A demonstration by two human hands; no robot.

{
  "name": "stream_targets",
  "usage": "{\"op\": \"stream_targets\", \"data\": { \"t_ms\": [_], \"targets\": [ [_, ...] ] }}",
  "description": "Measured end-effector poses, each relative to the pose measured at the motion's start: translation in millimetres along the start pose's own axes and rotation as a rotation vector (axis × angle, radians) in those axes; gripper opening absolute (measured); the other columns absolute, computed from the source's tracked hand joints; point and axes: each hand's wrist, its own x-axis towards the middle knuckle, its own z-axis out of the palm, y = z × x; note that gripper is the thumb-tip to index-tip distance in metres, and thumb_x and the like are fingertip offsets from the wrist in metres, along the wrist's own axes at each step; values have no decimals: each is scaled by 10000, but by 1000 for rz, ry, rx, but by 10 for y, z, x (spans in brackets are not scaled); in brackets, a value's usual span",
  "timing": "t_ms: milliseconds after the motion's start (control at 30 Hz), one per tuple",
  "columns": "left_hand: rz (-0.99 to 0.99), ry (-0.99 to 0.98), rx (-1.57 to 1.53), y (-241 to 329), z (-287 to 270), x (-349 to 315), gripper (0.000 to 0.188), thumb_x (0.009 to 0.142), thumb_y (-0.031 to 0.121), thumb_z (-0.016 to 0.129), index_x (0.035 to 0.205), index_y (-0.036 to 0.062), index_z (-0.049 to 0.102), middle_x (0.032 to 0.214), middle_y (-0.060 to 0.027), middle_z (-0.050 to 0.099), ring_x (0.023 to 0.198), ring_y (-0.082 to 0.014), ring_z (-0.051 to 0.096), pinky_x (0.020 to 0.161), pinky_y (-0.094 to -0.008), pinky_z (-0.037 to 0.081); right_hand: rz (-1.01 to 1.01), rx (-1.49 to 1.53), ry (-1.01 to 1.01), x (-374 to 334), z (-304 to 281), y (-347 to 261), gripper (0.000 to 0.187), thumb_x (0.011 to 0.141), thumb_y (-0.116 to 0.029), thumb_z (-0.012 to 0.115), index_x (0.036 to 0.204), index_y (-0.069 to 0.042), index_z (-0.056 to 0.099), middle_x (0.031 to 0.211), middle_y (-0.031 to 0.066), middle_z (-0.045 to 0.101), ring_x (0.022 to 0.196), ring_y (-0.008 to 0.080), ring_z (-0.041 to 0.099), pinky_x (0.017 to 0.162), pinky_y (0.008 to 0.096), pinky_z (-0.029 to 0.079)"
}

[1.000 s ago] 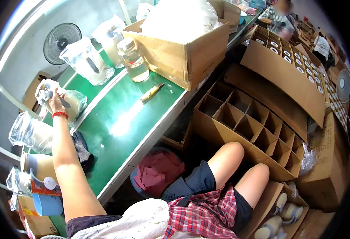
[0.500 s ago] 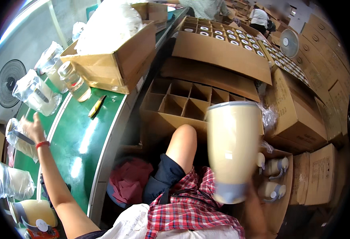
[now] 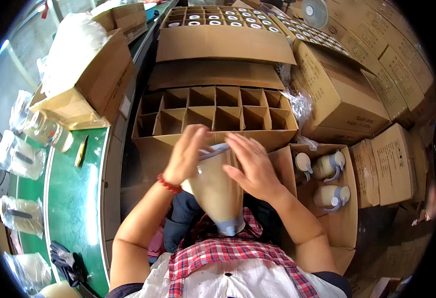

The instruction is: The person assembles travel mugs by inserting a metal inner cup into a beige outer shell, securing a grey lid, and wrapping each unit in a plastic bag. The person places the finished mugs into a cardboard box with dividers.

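A cream vacuum jug (image 3: 217, 184) with a grey-blue rim and a grey-blue band at its lower end stands slightly tilted over my lap, in front of the plaid apron. My left hand (image 3: 188, 154), with a red bracelet at the wrist, is on the jug's left side near the rim, its fingers partly blurred. From the other side my right hand (image 3: 252, 166) lays its fingers along the rim, with the thumb against the body. Ahead of both hands is a divided carton (image 3: 213, 136) whose visible compartments hold nothing.
Right of me, an open carton (image 3: 339, 226) holds three cream jugs (image 3: 331, 197). On the green bench (image 3: 74, 198) at left are bagged jugs (image 3: 22, 213), a clear bottle (image 3: 49, 131), a yellow cutter (image 3: 81, 151) and dark gloves (image 3: 66, 263). Stacked cartons (image 3: 376, 44) line the right.
The jug has moved left and down from close in front of me at right to over my lap. My left hand has left a bagged jug on the bench and come to this jug.
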Motion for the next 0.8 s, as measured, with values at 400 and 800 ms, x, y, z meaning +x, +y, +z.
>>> {"op": "stream_targets", "data": {
  "t_ms": [400, 800],
  "targets": [
    [753, -742, -1040, 1431, 511, -298, 445, 978, 469, 485, 744, 90, 504, 645, -48, 553, 508, -183, 533, 707, -429, 511, 354, 540, -115, 121, 322, 285, 314, 962, -279, 530, 903, -25, 704, 846, 121, 661, 817, 312, 618, 754, 387, 470],
    [297, -1876, -3387, 1983, 930, -367, 374, 903, 400, 609, 904, 25, 606, 919, -88, 565, 811, -198, 543, 873, -442, 493, 322, 1867, 33, -242, 940, 1373, 707, 1029, -452, 56, 482, -128, 365, 565, 92, 581, 606, 239, 480, 793, 360, 406]
  ]
}}
